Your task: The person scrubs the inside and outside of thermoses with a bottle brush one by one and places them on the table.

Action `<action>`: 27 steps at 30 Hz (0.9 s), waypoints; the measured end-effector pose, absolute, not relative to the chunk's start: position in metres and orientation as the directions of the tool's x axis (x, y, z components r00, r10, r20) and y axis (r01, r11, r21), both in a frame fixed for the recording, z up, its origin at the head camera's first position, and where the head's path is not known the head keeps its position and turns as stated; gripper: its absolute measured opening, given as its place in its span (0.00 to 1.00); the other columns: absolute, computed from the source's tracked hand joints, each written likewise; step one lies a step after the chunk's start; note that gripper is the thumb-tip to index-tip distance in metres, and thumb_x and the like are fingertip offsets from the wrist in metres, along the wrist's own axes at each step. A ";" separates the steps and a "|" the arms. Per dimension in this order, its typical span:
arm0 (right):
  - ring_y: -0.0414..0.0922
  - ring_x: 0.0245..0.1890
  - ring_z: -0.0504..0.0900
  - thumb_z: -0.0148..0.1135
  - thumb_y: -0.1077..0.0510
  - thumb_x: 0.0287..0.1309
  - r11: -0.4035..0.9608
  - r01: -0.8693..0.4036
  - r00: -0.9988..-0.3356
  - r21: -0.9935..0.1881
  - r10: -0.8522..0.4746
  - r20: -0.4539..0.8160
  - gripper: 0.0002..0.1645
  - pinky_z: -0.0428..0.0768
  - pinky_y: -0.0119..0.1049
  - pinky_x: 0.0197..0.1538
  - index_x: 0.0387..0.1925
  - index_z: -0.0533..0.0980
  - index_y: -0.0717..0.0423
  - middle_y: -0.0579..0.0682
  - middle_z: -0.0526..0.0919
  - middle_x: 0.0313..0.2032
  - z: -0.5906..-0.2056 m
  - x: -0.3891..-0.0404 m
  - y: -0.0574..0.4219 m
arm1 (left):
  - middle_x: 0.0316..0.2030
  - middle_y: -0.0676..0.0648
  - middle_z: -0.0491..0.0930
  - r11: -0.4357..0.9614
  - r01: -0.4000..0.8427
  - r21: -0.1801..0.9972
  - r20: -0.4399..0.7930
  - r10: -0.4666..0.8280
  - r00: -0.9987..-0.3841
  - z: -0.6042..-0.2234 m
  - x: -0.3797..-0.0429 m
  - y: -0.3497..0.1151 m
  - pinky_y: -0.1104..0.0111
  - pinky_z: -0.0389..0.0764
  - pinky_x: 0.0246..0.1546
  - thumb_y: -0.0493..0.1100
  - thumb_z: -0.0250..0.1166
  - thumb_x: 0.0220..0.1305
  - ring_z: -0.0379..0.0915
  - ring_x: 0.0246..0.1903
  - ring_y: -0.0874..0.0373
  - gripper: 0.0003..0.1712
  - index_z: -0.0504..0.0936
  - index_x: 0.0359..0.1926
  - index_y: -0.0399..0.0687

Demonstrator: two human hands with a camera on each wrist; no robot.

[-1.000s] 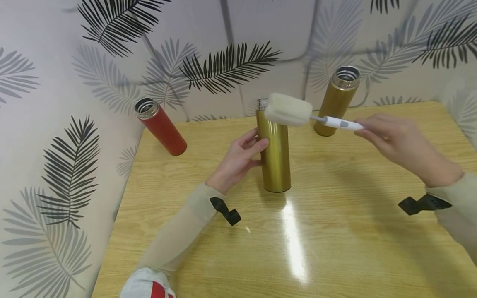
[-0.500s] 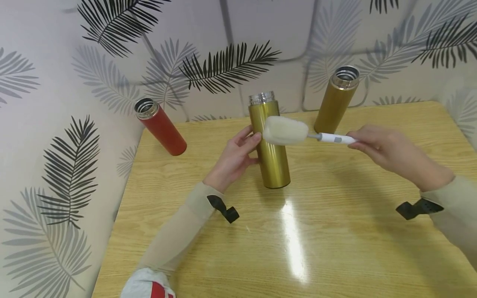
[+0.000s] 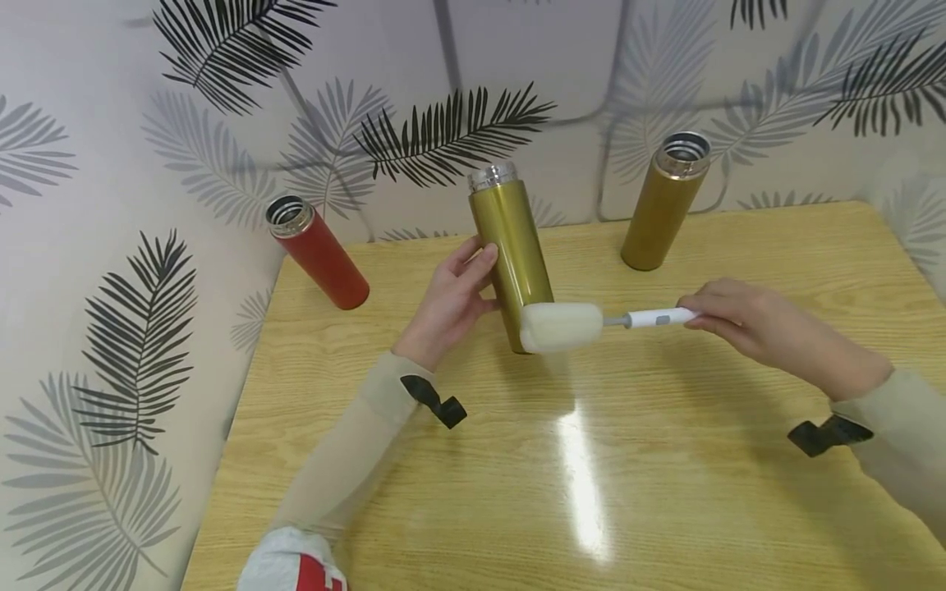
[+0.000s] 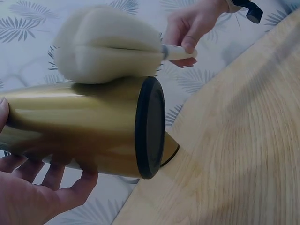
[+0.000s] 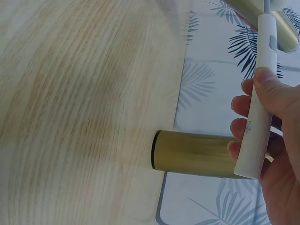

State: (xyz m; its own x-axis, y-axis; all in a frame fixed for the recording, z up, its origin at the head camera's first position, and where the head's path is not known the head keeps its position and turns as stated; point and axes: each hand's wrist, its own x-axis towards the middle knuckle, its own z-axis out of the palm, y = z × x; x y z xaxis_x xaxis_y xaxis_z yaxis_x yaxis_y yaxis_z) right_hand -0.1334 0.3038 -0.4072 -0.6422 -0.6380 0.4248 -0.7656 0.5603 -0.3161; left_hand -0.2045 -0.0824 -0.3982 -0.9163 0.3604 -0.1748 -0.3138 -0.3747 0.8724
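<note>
A tall gold thermos bottle (image 3: pixel 512 238), its mouth uncapped, leans up and left in my left hand (image 3: pixel 452 300), which grips its side. In the left wrist view, the fingers curl round the gold body and its black base faces right. My right hand (image 3: pixel 746 328) holds a bottle brush (image 3: pixel 565 327) by its white handle (image 5: pixel 259 112). The brush's cream sponge head lies against or just before the lower part of the bottle; in the left wrist view, the sponge (image 4: pixel 108 47) sits along the bottle's side near the base.
A red open-mouthed bottle (image 3: pixel 321 254) stands at the table's back left. Another gold bottle (image 3: pixel 663 205), also open, stands at the back right. Behind the wooden table (image 3: pixel 665 476) rises a wall (image 3: pixel 458 49) with a leaf pattern.
The left hand has lifted the gold bottle slightly and tilted it leftward. The right hand has brought the brush down, its sponge passing from the bottle's mouth level to near its base.
</note>
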 end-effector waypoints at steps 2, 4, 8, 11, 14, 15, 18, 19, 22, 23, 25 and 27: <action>0.35 0.34 0.77 0.56 0.45 0.75 0.544 -0.778 -0.627 -0.315 -0.639 0.445 0.23 0.76 0.25 0.39 0.46 0.86 0.58 0.42 0.84 0.37 -0.410 -0.133 0.304 | 0.56 0.45 0.79 -0.386 -0.314 0.868 -0.174 0.355 -0.918 -0.398 -0.205 -0.083 0.38 0.72 0.60 0.41 0.52 0.82 0.75 0.59 0.48 0.27 0.65 0.78 0.46; 0.36 0.35 0.77 0.48 0.39 0.76 0.538 -0.785 -0.618 -0.308 -0.638 0.460 0.31 0.76 0.25 0.39 0.46 0.86 0.59 0.42 0.85 0.37 -0.413 -0.133 0.304 | 0.55 0.45 0.79 -0.396 -0.314 0.862 -0.172 0.355 -0.919 -0.398 -0.205 -0.084 0.36 0.71 0.62 0.41 0.51 0.83 0.75 0.57 0.48 0.27 0.65 0.77 0.45; 0.38 0.35 0.78 0.42 0.35 0.75 0.547 -0.782 -0.619 -0.298 -0.630 0.469 0.37 0.76 0.26 0.40 0.46 0.86 0.59 0.43 0.85 0.37 -0.414 -0.134 0.305 | 0.51 0.46 0.79 -0.398 -0.314 0.862 -0.165 0.366 -0.916 -0.400 -0.205 -0.083 0.38 0.72 0.59 0.41 0.50 0.83 0.76 0.54 0.49 0.25 0.66 0.75 0.46; 0.37 0.35 0.77 0.43 0.36 0.75 0.564 -0.764 -0.642 -0.313 -0.611 0.464 0.35 0.75 0.25 0.41 0.46 0.85 0.60 0.43 0.85 0.37 -0.410 -0.137 0.305 | 0.49 0.47 0.80 -0.394 -0.316 0.863 -0.161 0.379 -0.911 -0.404 -0.205 -0.082 0.44 0.76 0.53 0.42 0.50 0.83 0.76 0.52 0.50 0.20 0.69 0.70 0.48; 0.37 0.35 0.77 0.46 0.37 0.74 0.577 -0.749 -0.657 -0.325 -0.588 0.472 0.33 0.74 0.25 0.41 0.47 0.85 0.59 0.44 0.85 0.37 -0.405 -0.141 0.305 | 0.49 0.47 0.80 -0.390 -0.320 0.864 -0.157 0.395 -0.905 -0.406 -0.204 -0.080 0.49 0.78 0.49 0.41 0.49 0.83 0.77 0.52 0.51 0.17 0.70 0.67 0.51; 0.37 0.35 0.77 0.47 0.37 0.74 0.579 -0.747 -0.658 -0.325 -0.581 0.479 0.33 0.74 0.24 0.41 0.47 0.85 0.60 0.44 0.85 0.37 -0.404 -0.143 0.304 | 0.49 0.47 0.81 -0.385 -0.322 0.865 -0.157 0.402 -0.902 -0.406 -0.203 -0.079 0.50 0.78 0.48 0.41 0.49 0.83 0.78 0.51 0.51 0.17 0.70 0.67 0.51; 0.37 0.36 0.76 0.49 0.38 0.74 0.580 -0.744 -0.660 -0.332 -0.557 0.505 0.32 0.73 0.24 0.42 0.47 0.85 0.61 0.46 0.85 0.37 -0.401 -0.147 0.304 | 0.48 0.48 0.82 -0.368 -0.330 0.869 -0.156 0.428 -0.890 -0.408 -0.201 -0.078 0.54 0.80 0.44 0.41 0.48 0.83 0.79 0.49 0.53 0.19 0.69 0.69 0.49; 0.36 0.36 0.76 0.50 0.39 0.74 0.583 -0.740 -0.662 -0.334 -0.547 0.512 0.31 0.73 0.24 0.42 0.47 0.85 0.62 0.47 0.85 0.37 -0.400 -0.148 0.304 | 0.48 0.48 0.82 -0.361 -0.335 0.870 -0.158 0.440 -0.884 -0.408 -0.200 -0.077 0.55 0.80 0.43 0.41 0.48 0.84 0.79 0.48 0.53 0.19 0.69 0.70 0.48; 0.35 0.37 0.76 0.53 0.41 0.73 0.589 -0.729 -0.673 -0.349 -0.521 0.526 0.30 0.73 0.24 0.43 0.47 0.85 0.63 0.49 0.86 0.36 -0.396 -0.152 0.303 | 0.46 0.49 0.81 -0.351 -0.351 0.868 -0.163 0.466 -0.870 -0.410 -0.197 -0.076 0.58 0.81 0.41 0.41 0.47 0.84 0.78 0.44 0.55 0.21 0.68 0.71 0.45; 0.35 0.37 0.76 0.54 0.42 0.73 0.597 -0.723 -0.677 -0.347 -0.514 0.527 0.28 0.73 0.24 0.43 0.47 0.85 0.62 0.49 0.86 0.36 -0.394 -0.153 0.303 | 0.46 0.49 0.80 -0.348 -0.354 0.868 -0.162 0.475 -0.865 -0.411 -0.196 -0.076 0.59 0.81 0.40 0.41 0.47 0.84 0.78 0.43 0.55 0.21 0.67 0.72 0.44; 0.34 0.36 0.76 0.55 0.43 0.73 0.609 -0.714 -0.684 -0.346 -0.501 0.530 0.26 0.73 0.25 0.42 0.47 0.85 0.62 0.49 0.86 0.36 -0.390 -0.154 0.303 | 0.46 0.49 0.80 -0.344 -0.365 0.865 -0.164 0.493 -0.854 -0.412 -0.194 -0.075 0.59 0.82 0.41 0.40 0.46 0.84 0.78 0.43 0.55 0.23 0.65 0.74 0.42; 0.34 0.35 0.74 0.57 0.46 0.74 0.624 -0.704 -0.691 -0.338 -0.492 0.530 0.23 0.72 0.26 0.40 0.48 0.85 0.61 0.49 0.86 0.36 -0.385 -0.156 0.302 | 0.47 0.49 0.79 -0.343 -0.369 0.863 -0.158 0.511 -0.845 -0.413 -0.193 -0.075 0.59 0.82 0.41 0.41 0.46 0.84 0.78 0.43 0.55 0.25 0.64 0.75 0.40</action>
